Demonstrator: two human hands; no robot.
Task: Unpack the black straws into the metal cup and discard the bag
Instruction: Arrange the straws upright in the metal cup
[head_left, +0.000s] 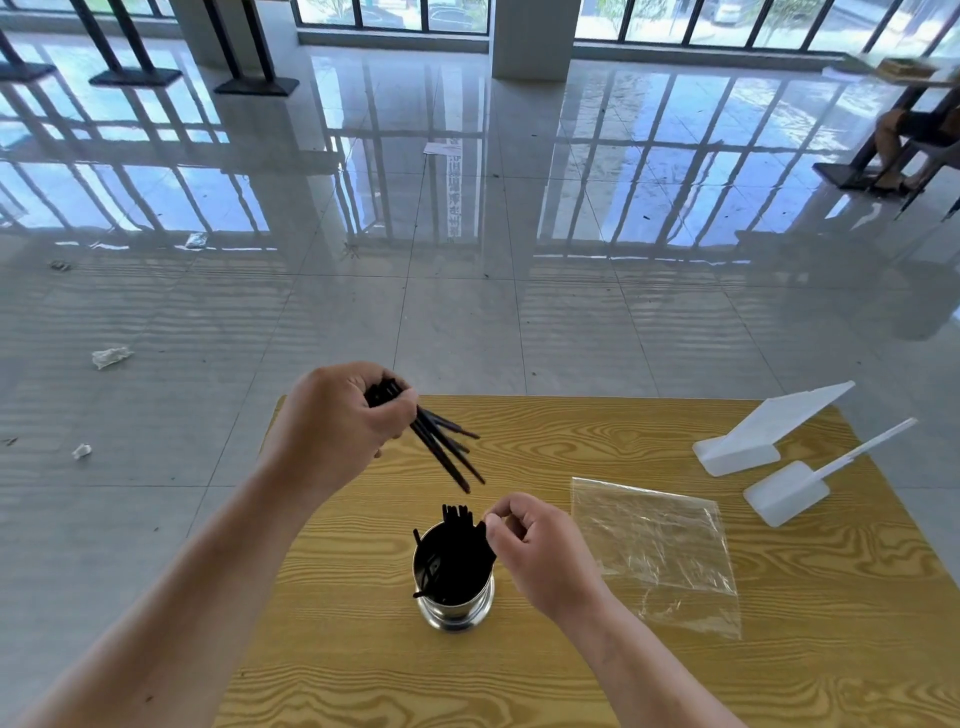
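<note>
**Few straws left in hand as the metal cup fills**

Curled tight, the fingers of the left hand grip a small bunch of black straws by their upper ends, the loose tips fanning down and to the right, held above and just beyond the metal cup, apparently ready to be fed in. The right hand hovers at the cup's right rim, thumb and forefinger pinched together on or beside a straw top; whether they actually grip one cannot be told, though the pose suggests tidying or seating the straws already standing inside. That cup sits near the middle of the wooden table, dark with straws whose ends poke above the rim. To its right, the clear plastic bag lies flat and apparently empty, not yet discarded. Farther right, two white plastic pieces rest apart from the work. Judged from this, unpacking is nearly done.
</note>
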